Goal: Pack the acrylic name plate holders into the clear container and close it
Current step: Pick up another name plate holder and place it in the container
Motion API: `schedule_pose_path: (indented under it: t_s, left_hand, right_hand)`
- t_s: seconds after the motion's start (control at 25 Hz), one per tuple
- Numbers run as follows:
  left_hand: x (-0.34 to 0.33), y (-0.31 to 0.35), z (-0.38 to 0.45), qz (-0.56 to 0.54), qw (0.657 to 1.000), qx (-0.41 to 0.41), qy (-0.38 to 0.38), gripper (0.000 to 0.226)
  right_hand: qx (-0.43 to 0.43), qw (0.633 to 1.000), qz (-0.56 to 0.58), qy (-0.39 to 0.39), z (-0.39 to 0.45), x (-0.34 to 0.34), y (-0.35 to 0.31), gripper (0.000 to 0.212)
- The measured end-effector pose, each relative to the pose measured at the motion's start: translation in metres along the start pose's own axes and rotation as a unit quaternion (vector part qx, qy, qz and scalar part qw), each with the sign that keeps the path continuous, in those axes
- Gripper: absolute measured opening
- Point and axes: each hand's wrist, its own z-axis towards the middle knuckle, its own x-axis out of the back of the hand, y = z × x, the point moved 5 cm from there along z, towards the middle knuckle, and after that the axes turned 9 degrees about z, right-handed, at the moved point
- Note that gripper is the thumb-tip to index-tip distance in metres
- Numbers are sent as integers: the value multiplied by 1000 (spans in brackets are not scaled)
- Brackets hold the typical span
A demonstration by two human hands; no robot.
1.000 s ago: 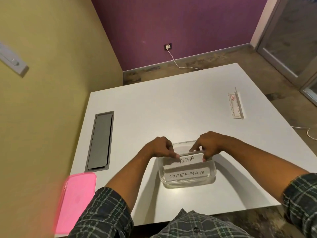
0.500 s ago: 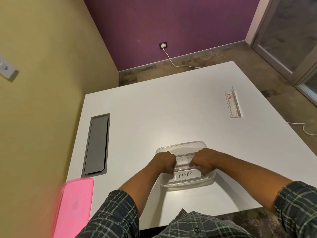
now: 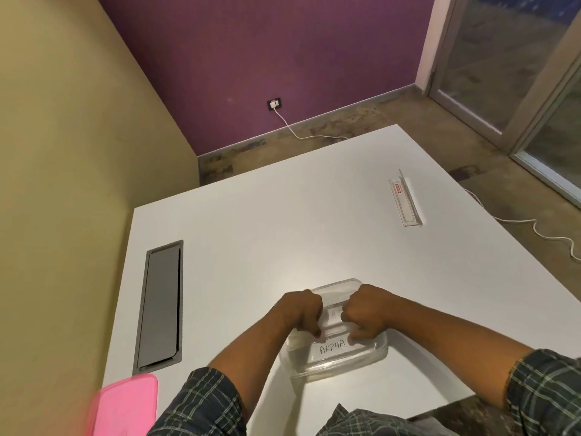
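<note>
A clear container (image 3: pixel 375 360) stands near the front edge of the white table (image 3: pixel 283 221). Inside it lies a name plate holder marked ALPHA (image 3: pixel 332 348), with another holder (image 3: pixel 334 314) behind it, partly hidden by my fingers. My left hand (image 3: pixel 301 313) and my right hand (image 3: pixel 367 313) are both down in the container, fingers curled onto the ALPHA holder's ends. One more acrylic holder (image 3: pixel 405 199) lies alone at the far right of the table. A pink lid (image 3: pixel 124 404) rests at the front left corner.
A grey cable hatch (image 3: pixel 160 305) is set into the table on the left, by the yellow wall. A white cable (image 3: pixel 540 231) trails over the floor on the right. Glass doors stand at the far right.
The ALPHA holder went from the container's rim down into it, over the holder marked SUPERMAN. Both hands followed it down and closed in toward each other.
</note>
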Motion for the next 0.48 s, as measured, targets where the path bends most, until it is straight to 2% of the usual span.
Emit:
schedule_pose_path:
  t_s: [0.12, 0.24, 0.4, 0.48]
  left_hand:
    - [48, -7, 7, -50, 996, -3, 68, 30]
    - [96, -12, 17, -120, 977, 4, 176, 30]
    - [150, 1, 49, -130, 966, -11, 223, 19]
    - [174, 11, 71, -144, 959, -14, 242, 23]
  right_hand:
    - [-40, 987, 25, 154, -14, 23, 25, 50]
    - [-167, 940, 98, 280, -35, 48, 71, 45]
    - [-329, 862, 218, 317, -59, 56, 139, 29]
    - [-384, 829, 247, 323, -70, 51, 169, 23]
